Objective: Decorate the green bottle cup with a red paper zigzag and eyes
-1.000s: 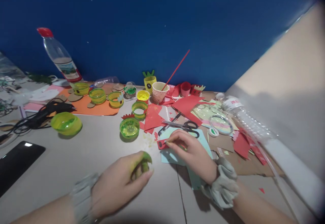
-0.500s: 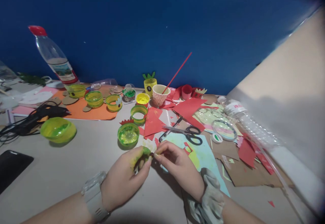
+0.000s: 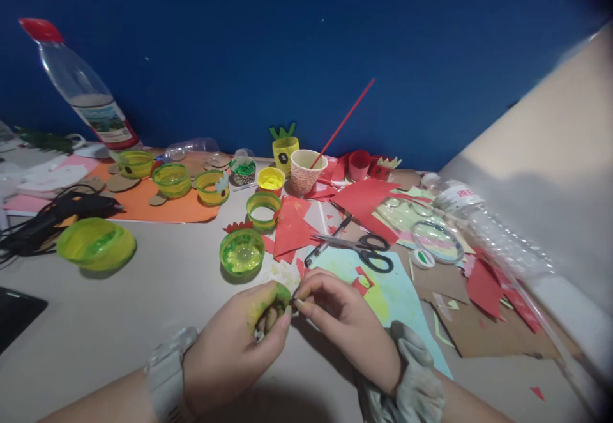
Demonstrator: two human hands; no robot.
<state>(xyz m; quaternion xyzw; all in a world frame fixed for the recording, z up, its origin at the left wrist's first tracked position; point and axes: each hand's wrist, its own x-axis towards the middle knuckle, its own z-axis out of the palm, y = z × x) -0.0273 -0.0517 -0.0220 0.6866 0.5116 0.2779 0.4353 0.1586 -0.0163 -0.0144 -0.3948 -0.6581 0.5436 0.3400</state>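
My left hand [image 3: 242, 340], stained green and yellow on the fingers, is closed in a pinch at the middle of the table. Facing it, my right hand [image 3: 347, 327] pinches at the same spot. Between the fingertips is a tiny dark piece, too small to name. Just beyond the hands stands a green and yellow painted plastic cup [image 3: 242, 253]. Behind that is an open painted ring [image 3: 263, 211]. Light blue paper [image 3: 402, 308] lies under and beside my right hand, with black-handled scissors [image 3: 376, 253] and a pen [image 3: 318, 250] at its far edge.
A paper cup [image 3: 302, 177] with a red stick stands behind, near yellow and green paint pots. At left are a tilted bottle [image 3: 103, 113], a painted bowl [image 3: 96, 247], black cables and a phone [image 3: 19, 314]. Red scraps, cardboard [image 3: 502, 333] and a plastic bottle [image 3: 498, 238] fill the right.
The view has shifted and tilted a little. Both hands keep their pinches together at nearly the same place, with slight finger movement.
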